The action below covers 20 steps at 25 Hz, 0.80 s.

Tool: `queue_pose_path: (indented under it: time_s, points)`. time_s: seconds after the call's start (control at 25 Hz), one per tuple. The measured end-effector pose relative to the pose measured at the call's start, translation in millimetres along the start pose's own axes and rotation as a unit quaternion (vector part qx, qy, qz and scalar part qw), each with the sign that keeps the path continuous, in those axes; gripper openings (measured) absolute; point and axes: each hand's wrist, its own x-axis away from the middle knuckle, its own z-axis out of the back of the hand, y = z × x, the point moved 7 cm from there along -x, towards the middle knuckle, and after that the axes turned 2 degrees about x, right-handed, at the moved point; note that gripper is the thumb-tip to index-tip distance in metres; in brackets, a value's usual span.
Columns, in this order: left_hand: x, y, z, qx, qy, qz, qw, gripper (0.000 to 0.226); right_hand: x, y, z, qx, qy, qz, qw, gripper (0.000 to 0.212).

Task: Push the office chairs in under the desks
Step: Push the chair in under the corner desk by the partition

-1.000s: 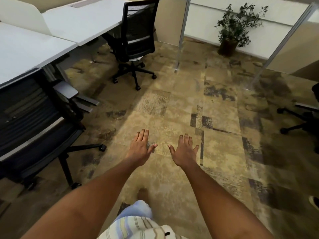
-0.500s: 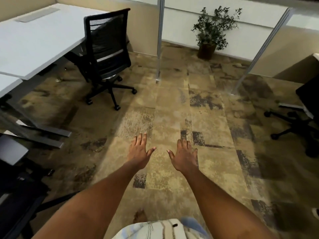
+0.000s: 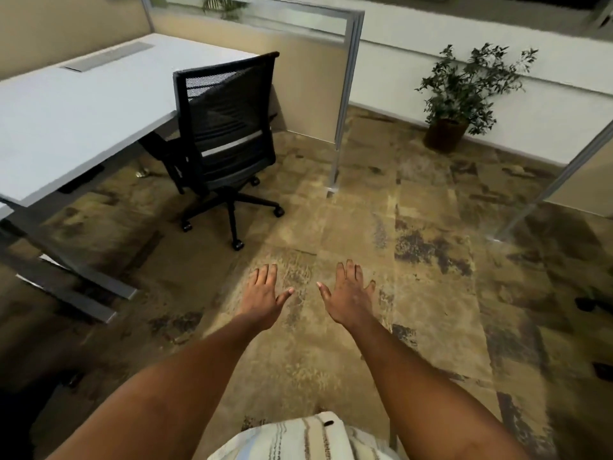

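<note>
So both hands, left hand [image 3: 263, 298] and right hand [image 3: 348, 298], spread empty; office chair [image 3: 225, 137] at 11 o'clock should roll easily on its casters — push at the stiff top of the backrest.

Black mesh-backed office chair [image 3: 225, 141] on a five-wheeled base, upright, pulled out from the white table [image 3: 76, 107], only its front edge just under the tabletop's corner.
</note>
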Motion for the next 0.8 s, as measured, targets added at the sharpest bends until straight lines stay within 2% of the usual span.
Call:
queue_pose_path:
  time_s: [0.12, 0.32, 0.48, 0.56, 0.8]
  points:
    - [-71.4, 13.9, 23.6, 0.023, 0.048, 0.025, 0.998, 0.083, -84.1, 1.3, 38.1, 0.019, 0.027, 0.035, 0.999, 0.076]
    - [-173.9, 11.0, 50.7, 0.032, 0.085, 0.067, 0.994, 0.082, -205.7, -24.7, 70.3, 0.008, 0.038, 0.077, 0.996, 0.077]
    - [-270.9, -11.1, 65.1, 0.042, 0.118, 0.096, 0.987, 0.084, -302.9, -66.1, 85.2, 0.003, 0.05, 0.119, 0.992, 0.078]
    - [-319.6, -23.1, 79.2, 0.052, 0.12, 0.106, 0.986, 0.086, -347.4, -89.1, 89.5, -0.002, 0.03, 0.128, 0.991, 0.079]
    - [-440.1, -68.9, 162.2, 0.072, 0.187, 0.139, 0.97, 0.074, -472.0, -176.6, 135.1, -0.011, 0.043, 0.177, 0.983, 0.077]
